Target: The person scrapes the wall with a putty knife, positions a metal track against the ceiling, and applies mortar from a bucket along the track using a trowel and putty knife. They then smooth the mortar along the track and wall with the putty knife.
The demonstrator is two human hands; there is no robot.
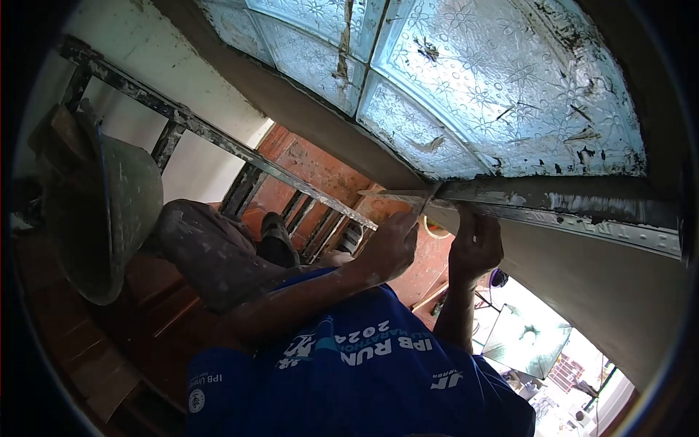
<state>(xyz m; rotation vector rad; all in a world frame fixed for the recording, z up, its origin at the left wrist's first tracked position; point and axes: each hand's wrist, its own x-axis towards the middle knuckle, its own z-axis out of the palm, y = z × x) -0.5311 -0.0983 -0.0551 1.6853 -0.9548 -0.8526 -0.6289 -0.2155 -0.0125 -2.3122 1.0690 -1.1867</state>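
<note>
My left hand (389,251) is closed around a thin, flat-bladed tool (428,198), which rises to the inner corner of the window ledge (502,191). Its exact kind is hard to tell. My right hand (477,244) has its fingers up on a long metal strip (582,224) with holes along it, gripping it from below near its left part. This strip runs along the front edge of the ledge, smeared with grey plaster. Above the ledge is a window of patterned glass blocks (502,87), dirtied with plaster splashes.
A plaster-spattered ladder (211,142) stands at the left, with a sandalled foot (277,240) by its rungs. A grey bucket (131,211) is at the far left. Below are reddish floor tiles (313,164). A bright panel (528,335) and clutter show at lower right.
</note>
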